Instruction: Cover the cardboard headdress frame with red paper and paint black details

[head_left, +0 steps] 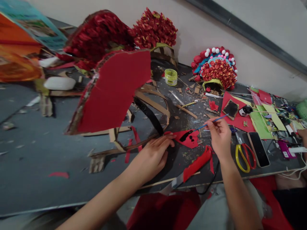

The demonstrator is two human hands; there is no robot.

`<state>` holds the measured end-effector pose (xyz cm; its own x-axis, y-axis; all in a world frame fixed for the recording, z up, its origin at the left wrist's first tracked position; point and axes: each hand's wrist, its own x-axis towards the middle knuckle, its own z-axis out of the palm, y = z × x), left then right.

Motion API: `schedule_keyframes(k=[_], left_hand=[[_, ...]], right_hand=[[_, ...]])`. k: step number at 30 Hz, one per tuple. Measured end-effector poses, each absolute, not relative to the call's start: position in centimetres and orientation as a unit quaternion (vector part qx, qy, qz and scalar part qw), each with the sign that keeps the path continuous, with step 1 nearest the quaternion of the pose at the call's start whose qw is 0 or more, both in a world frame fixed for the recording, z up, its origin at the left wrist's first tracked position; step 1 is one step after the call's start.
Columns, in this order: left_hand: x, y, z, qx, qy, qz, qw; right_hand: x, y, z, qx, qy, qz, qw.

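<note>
My right hand pinches a thin paintbrush with a blue handle. The brush tip touches a small red paper piece, which bears wet-looking black paint marks. My left hand grips that piece's left end, its fingers bent over the edge and its thumb mostly hidden. Beside it lies a curved cardboard frame with one black-painted strip. A large red-covered cardboard panel stands up from this frame. A black paint jar and a black-smeared cardboard scrap sit beyond my right hand.
A red-handled saw lies near the front edge. Scissors and a phone are to the right. Flower-covered headdresses stand along the wall. A yellow-green jar and cardboard scraps lie behind. Another person's hand shows at right.
</note>
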<state>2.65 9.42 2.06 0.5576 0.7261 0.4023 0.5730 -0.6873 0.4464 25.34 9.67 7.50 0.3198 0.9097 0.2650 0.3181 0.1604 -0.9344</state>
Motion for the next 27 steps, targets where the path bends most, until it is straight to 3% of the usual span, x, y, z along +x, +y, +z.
schedule_keyframes(k=[8, 16, 22, 27], left_hand=[[2.5, 9.5, 1.6, 0.874, 0.364, 0.288, 0.144], [2.6, 9.4, 1.4, 0.873, 0.361, 0.293, 0.146], [2.6, 9.4, 1.7, 0.878, 0.356, 0.290, 0.134], [2.5, 9.5, 1.8, 0.879, 0.352, 0.294, 0.130]], right_hand=[[24.8, 9.7, 5.9, -0.571, -0.542, 0.331, 0.520], [27.2, 10.0, 6.4, -0.612, -0.568, 0.231, 0.501], [27.2, 9.9, 7.3, -0.601, -0.537, 0.216, 0.551], [25.5, 9.6, 7.4, -0.571, -0.528, 0.274, 0.566]])
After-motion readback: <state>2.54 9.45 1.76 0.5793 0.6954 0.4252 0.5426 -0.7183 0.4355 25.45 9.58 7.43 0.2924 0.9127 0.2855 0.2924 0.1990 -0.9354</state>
